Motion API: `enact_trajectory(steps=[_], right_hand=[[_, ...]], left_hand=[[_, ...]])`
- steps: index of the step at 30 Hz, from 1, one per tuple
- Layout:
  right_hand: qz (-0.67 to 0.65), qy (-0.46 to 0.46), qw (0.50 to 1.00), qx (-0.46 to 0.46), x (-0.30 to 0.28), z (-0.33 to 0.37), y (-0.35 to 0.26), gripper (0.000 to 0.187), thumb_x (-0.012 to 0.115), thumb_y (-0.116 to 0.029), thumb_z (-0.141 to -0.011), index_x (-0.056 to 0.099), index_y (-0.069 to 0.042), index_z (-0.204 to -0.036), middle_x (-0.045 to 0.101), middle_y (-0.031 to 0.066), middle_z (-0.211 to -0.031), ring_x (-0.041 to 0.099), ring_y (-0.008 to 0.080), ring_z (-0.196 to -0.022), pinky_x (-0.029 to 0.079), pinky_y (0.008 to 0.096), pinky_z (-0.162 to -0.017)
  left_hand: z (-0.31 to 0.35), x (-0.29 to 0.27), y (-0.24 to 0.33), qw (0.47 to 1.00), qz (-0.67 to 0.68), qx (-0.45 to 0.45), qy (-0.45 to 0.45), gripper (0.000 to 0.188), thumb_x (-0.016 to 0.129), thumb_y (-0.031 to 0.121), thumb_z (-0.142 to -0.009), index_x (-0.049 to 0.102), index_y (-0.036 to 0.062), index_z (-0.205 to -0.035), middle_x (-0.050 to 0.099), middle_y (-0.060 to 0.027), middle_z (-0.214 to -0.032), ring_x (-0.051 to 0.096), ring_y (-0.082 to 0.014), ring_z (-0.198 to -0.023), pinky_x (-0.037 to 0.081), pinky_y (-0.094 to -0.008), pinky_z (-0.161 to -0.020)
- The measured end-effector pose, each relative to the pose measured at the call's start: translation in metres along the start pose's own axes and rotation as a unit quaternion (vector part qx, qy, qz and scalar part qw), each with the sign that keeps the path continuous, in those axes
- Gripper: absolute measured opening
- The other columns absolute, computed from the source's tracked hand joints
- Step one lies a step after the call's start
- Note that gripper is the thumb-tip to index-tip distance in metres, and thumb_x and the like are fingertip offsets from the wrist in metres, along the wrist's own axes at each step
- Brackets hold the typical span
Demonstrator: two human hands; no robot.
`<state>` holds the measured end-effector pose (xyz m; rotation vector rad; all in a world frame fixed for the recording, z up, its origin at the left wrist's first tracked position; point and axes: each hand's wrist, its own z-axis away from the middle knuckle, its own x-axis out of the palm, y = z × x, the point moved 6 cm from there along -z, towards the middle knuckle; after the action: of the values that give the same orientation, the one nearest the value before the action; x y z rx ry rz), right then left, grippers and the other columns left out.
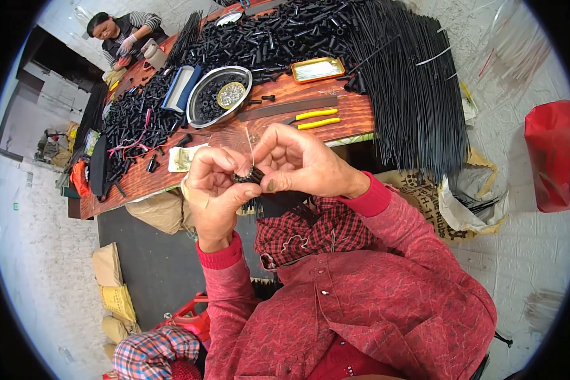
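Note:
A small bundle of thin black rods (253, 177) is held end-up between my two hands, in front of my chest. My left hand (212, 187) is closed around its left side, the thumb lying along the front. On the other side, my right hand (304, 163) presses its thumb against the bundle, and its curled fingers are close to a thin pale strand (248, 144) that rises from the top. Whether the fingers pinch that strand cannot be made out. The lower part of the bundle is mostly hidden by my hands and dark cloth.
Ahead is a wooden table (354, 113) heaped with black tubular parts (278, 35). On it are yellow-handled pliers (316, 119), an oval metal tray (199, 117) and a yellow-rimmed tray (318, 69). Long black rods (415, 95) overhang the right edge. A co-worker (123, 38) sits far left.

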<state>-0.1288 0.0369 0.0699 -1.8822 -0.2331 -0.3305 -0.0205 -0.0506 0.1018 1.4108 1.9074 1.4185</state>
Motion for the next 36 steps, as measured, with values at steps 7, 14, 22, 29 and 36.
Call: enact_trajectory(steps=[7,14,22,29,36], right_hand=[[0.082,-0.011,0.992,-0.096,0.035,0.020,-0.036,0.022,0.075,-0.011,-0.083,0.055,-0.003,-0.081,0.057,0.0046,-0.085,0.051,0.0094,-0.073,0.041,0.0228,-0.063],[-0.077,-0.014,0.995,-0.059,0.004,-0.010,0.011,0.017,0.067,-0.018,-0.091,0.056,-0.005,-0.088,0.056,-0.0026,-0.078,0.051,0.0049,-0.070,0.042,0.0216,-0.062],[-0.049,-0.039,0.998,-0.023,0.004,-0.014,0.003,0.019,0.066,-0.020,-0.091,0.055,-0.005,-0.088,0.056,-0.0021,-0.077,0.050,0.0059,-0.070,0.042,0.0230,-0.063],[-0.019,-0.044,0.999,0.006,0.009,-0.011,0.002,0.019,0.064,-0.021,-0.093,0.056,-0.003,-0.091,0.054,-0.0037,-0.080,0.047,0.0046,-0.073,0.041,0.0221,-0.065],[-0.032,-0.066,0.997,0.033,0.013,-0.009,0.005,0.023,0.063,-0.026,-0.094,0.053,-0.005,-0.093,0.053,-0.0014,-0.082,0.053,0.0082,-0.074,0.044,0.0244,-0.068]], left_hand=[[0.023,0.029,0.044,0.992,-0.032,0.121,0.010,0.040,0.074,-0.016,-0.063,0.052,0.0035,-0.091,0.059,-0.0101,-0.090,0.057,-0.0160,-0.079,0.049,-0.0267,-0.069],[0.007,-0.012,-0.001,0.998,-0.038,0.000,0.041,0.031,0.077,-0.010,-0.067,0.061,0.0016,-0.092,0.061,-0.0079,-0.098,0.059,-0.0132,-0.087,0.047,-0.0229,-0.076],[0.003,-0.017,-0.005,0.999,-0.028,-0.011,0.012,0.026,0.076,-0.004,-0.072,0.061,0.0018,-0.092,0.061,-0.0083,-0.097,0.057,-0.0155,-0.090,0.045,-0.0266,-0.081],[0.000,-0.015,-0.001,0.999,-0.032,-0.007,-0.018,0.023,0.078,0.003,-0.073,0.060,0.0013,-0.087,0.058,-0.0067,-0.089,0.055,-0.0153,-0.085,0.043,-0.0262,-0.076],[0.000,-0.018,-0.007,0.999,-0.002,0.002,-0.044,0.025,0.080,0.008,-0.072,0.058,0.0032,-0.083,0.056,-0.0057,-0.084,0.052,-0.0157,-0.079,0.040,-0.0268,-0.070]])
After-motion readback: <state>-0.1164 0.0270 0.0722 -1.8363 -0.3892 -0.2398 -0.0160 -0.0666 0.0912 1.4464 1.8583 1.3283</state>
